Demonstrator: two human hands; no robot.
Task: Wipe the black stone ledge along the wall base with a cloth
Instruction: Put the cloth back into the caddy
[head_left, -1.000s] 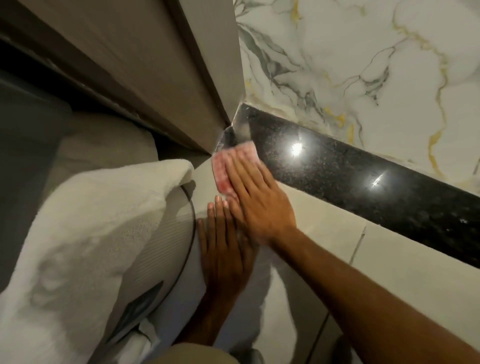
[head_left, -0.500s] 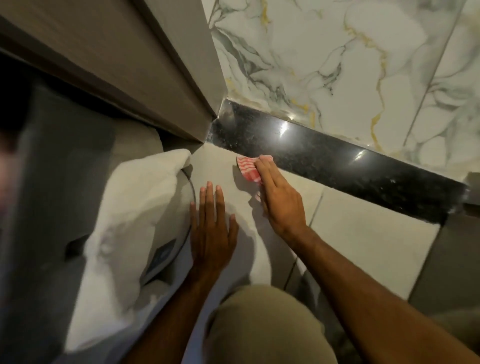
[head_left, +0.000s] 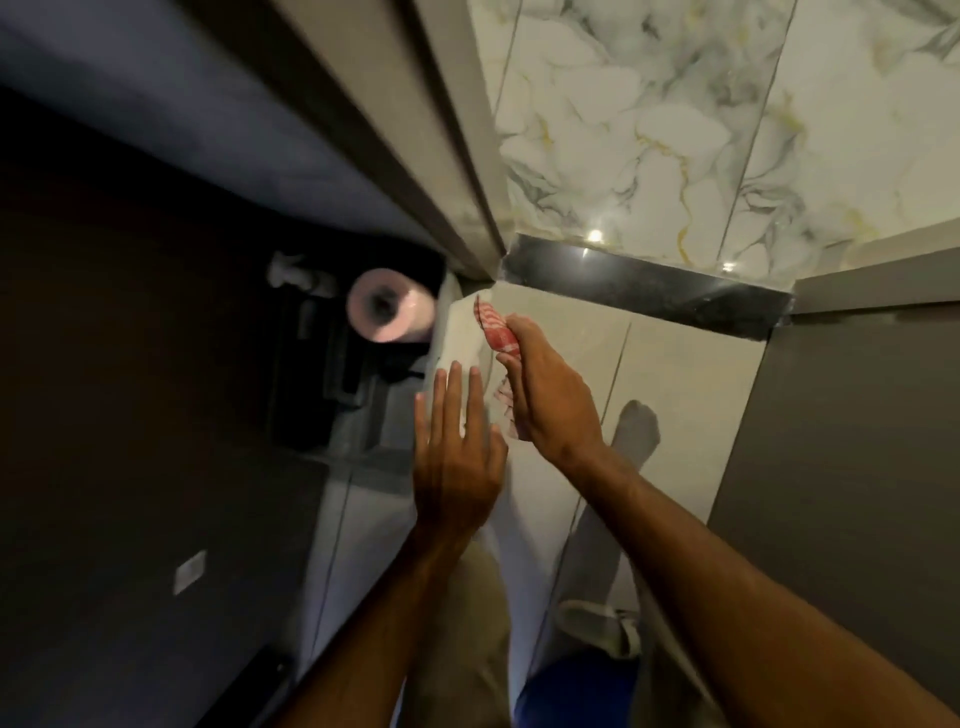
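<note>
The black stone ledge (head_left: 649, 293) runs along the foot of the marble wall, far below and small in the view. My right hand (head_left: 545, 395) is up in the air, well clear of the ledge, shut on a red-and-white checked cloth (head_left: 496, 327) that sticks out past the fingers. My left hand (head_left: 457, 457) hovers beside it, flat and with fingers spread, holding nothing. Both forearms reach in from the bottom edge.
A white towel (head_left: 457, 332) lies on the pale floor tiles (head_left: 675, 395) under the hands. A toilet-paper roll (head_left: 387, 309) sits in a dark recess to the left. A grey door frame (head_left: 447, 156) meets the marble wall (head_left: 675, 130). A socked foot (head_left: 636, 431) stands on the tiles.
The view has risen far from the floor. My right hand lifted the cloth off the ledge and floor; my left hand came off the tiles too.
</note>
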